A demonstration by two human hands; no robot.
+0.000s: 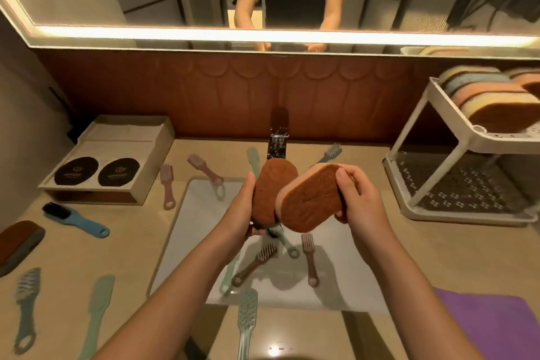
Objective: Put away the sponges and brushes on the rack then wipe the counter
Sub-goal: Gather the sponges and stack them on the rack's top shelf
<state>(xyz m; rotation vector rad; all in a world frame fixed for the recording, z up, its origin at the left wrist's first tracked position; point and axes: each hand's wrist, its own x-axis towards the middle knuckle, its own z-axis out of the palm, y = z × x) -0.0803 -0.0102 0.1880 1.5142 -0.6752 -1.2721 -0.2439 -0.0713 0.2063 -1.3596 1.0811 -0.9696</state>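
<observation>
Green brush point(247, 321) nearest; beyond it my left hand point(242, 207) grips the dark sponge point(271, 190), my right hand point(362, 199) the orange-backed sponge point(309, 202).

Rack point(432, 137) right of sink point(204, 213); brushes point(309, 260) in sink.

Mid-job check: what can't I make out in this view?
Head view: dark sponge in the left hand, lower end hidden behind orange-backed sponge in the right hand.
Head view: rack, right side cut off by the frame edge; stored sponges uncountable.
Head view: sink middle hidden under both hands.
Head view: purple cloth cut off by the frame corner.
</observation>
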